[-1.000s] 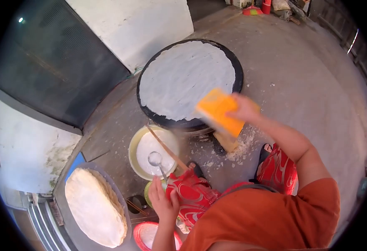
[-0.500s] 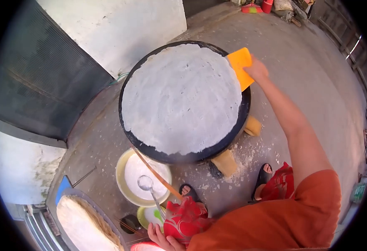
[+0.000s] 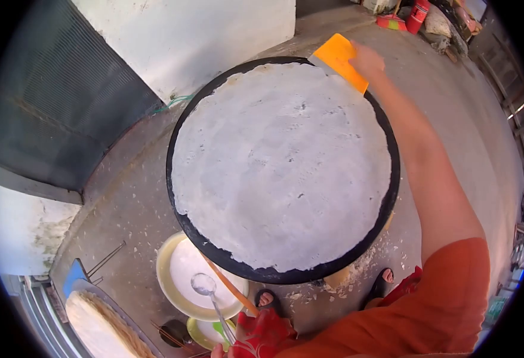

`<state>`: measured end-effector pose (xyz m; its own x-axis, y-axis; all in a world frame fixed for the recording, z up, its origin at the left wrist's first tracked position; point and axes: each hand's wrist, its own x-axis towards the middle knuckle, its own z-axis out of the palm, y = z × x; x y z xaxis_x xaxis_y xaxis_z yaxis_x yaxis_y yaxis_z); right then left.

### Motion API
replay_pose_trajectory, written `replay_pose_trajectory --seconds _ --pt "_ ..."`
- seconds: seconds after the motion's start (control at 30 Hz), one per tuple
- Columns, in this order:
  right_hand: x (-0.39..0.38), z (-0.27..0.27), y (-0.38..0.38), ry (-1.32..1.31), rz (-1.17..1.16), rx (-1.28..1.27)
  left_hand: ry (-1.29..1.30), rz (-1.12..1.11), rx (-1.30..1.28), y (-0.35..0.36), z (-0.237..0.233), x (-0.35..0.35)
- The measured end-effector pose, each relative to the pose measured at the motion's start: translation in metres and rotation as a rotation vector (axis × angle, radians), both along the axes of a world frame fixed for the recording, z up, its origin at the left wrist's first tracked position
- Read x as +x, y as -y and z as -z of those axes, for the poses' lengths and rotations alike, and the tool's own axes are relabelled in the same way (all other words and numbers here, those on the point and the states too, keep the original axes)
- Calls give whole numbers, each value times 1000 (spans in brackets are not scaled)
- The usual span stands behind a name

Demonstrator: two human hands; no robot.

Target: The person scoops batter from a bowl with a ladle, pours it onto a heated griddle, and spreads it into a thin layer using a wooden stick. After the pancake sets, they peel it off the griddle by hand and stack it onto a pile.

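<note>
A wide round black griddle (image 3: 395, 173) carries a thin, pale sheet of batter (image 3: 280, 167) that covers most of it. My right hand (image 3: 367, 59) is closed around an orange scraper (image 3: 339, 58), whose edge lies along the upper right rim of the batter. Only some fingertips of my left hand (image 3: 221, 352) show at the bottom edge, beside the red patterned cloth; whether they hold anything is hidden.
Below the griddle, a large bowl (image 3: 165, 268) of white batter holds a metal ladle (image 3: 204, 284), with a smaller green-rimmed bowl (image 3: 197, 338) beside it. Stacked flatbreads (image 3: 98, 328) lie at lower left. A wooden stick (image 3: 232, 287) slants over the large bowl.
My right hand and the scraper have moved up and slightly left along the batter's edge. The griddle looks larger in view, and my left hand has mostly dropped out of the frame.
</note>
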<state>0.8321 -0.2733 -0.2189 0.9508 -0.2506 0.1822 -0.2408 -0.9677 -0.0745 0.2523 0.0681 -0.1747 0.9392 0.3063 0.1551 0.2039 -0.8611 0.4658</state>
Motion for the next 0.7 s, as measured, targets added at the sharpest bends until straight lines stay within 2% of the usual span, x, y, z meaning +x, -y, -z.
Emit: replay_pose_trajectory --seconds 0.17,0.37,0.43,0.57,0.7 --pt "66 10 -55 76 -202 -104 1 -20 32 -10 16 2" --pt "102 20 -181 194 -632 -92 -54 -39 18 -14 15 9" --pt "107 27 -227 211 -818 -6 -63 -40 15 -15 13 14" --pt "71 26 -325 120 -1125 96 -78 -48 5 -16 8 12" --pt "-5 29 -403 26 -1642 258 -98 -58 6 -13 4 4"
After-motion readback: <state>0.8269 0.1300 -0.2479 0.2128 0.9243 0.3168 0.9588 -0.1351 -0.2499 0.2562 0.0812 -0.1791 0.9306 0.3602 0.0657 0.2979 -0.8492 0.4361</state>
